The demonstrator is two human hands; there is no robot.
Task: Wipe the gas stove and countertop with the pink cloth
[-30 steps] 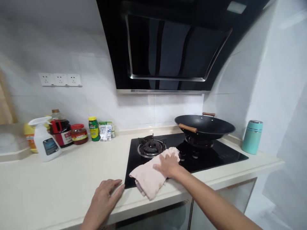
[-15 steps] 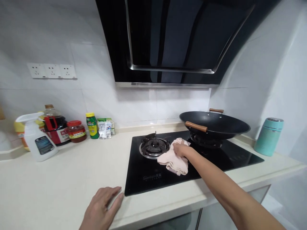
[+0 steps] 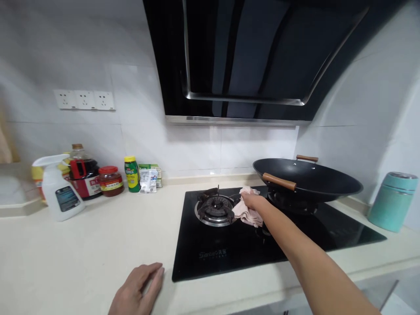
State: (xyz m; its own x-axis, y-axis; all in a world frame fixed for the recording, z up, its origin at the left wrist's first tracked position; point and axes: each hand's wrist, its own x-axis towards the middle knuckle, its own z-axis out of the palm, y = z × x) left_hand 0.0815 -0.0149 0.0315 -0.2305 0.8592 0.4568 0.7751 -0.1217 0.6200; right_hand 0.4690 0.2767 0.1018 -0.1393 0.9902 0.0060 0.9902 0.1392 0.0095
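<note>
A pale pink cloth (image 3: 248, 215) lies bunched on the black glass gas stove (image 3: 210, 245), just right of the left burner (image 3: 216, 208). My right hand (image 3: 252, 201) grips the cloth from above and presses it to the glass; the fingers are partly hidden in its folds. My left hand (image 3: 139, 288) rests on the pale countertop (image 3: 98, 253) near the stove's front left corner. Its thumb and fingers are apart, holding nothing.
A black wok (image 3: 308, 179) with wooden handles sits on the right burner, close to my right forearm. At the right stands a turquoise flask (image 3: 393, 201). Along the left wall are a spray bottle (image 3: 59, 190), a sauce jar (image 3: 110, 181) and a green bottle (image 3: 131, 174). A range hood (image 3: 246, 57) overhangs the stove.
My right hand has pushed the cloth back across the glass, toward the wall, and its front edge no longer reaches as near to me. The view has shifted slightly. My left hand stays on the countertop.
</note>
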